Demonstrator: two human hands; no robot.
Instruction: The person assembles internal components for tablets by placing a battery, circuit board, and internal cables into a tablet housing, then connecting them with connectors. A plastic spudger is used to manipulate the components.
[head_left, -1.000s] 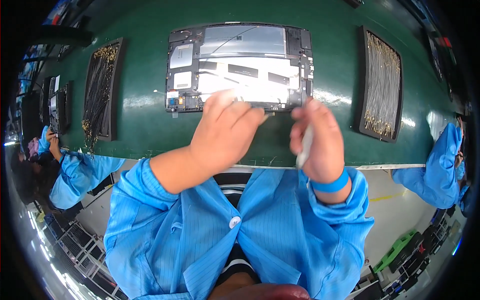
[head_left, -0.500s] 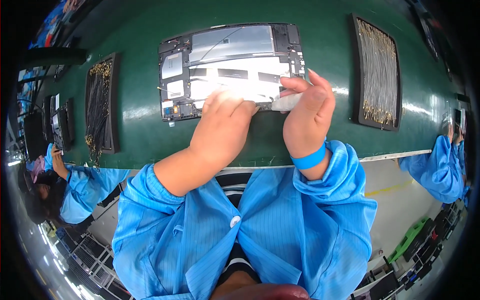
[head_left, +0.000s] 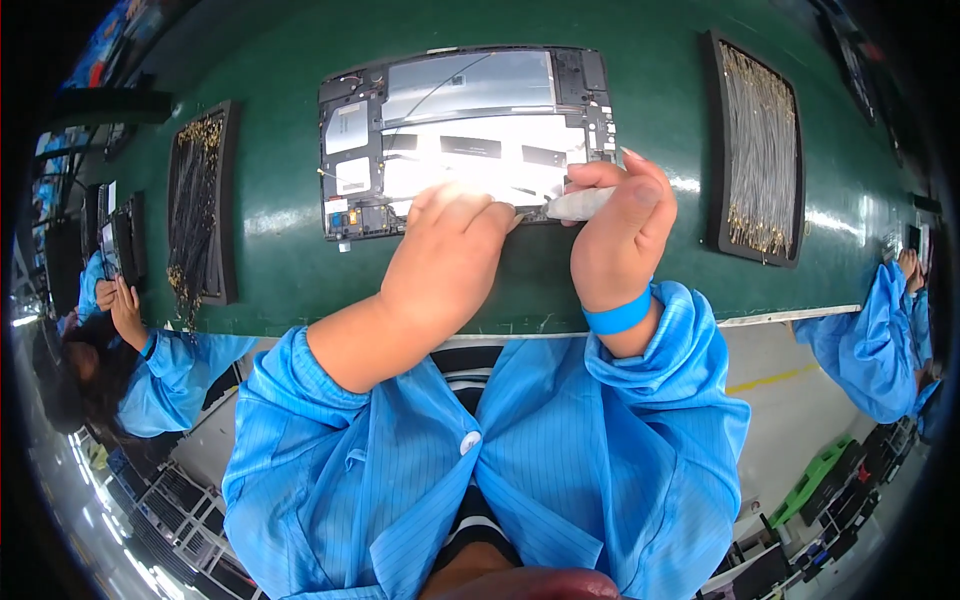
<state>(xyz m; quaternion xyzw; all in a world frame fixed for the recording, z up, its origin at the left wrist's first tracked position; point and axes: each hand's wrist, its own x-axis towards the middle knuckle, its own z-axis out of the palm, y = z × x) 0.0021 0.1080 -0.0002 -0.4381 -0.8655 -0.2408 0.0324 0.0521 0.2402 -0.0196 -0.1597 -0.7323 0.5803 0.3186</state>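
Observation:
An opened tablet (head_left: 470, 85) lies on the green tabletop, its silver battery and inner boards bare and glaring with light. My left hand (head_left: 450, 235) is over its near edge, fingers bent and pressed together; what they may pinch is hidden beneath them. In my right hand (head_left: 625, 235) is a whitish, tapered tool (head_left: 580, 205), its narrow end pointing left at the near edge of the tablet, close to my left fingertips. A blue band circles my right wrist. One thin black cable crosses the battery.
To the left, a black tray (head_left: 228, 200) holds dark cables with gold ends. Another black tray (head_left: 715, 140), full of grey cables, lies at the right. Co-workers in blue sleeves (head_left: 185, 370) sit on both sides. The bench's front edge (head_left: 790, 315) runs before me.
The tablet has shifted very slightly right. My right hand has edged right with the tool, which shows more plainly. My left hand stays nearly in place.

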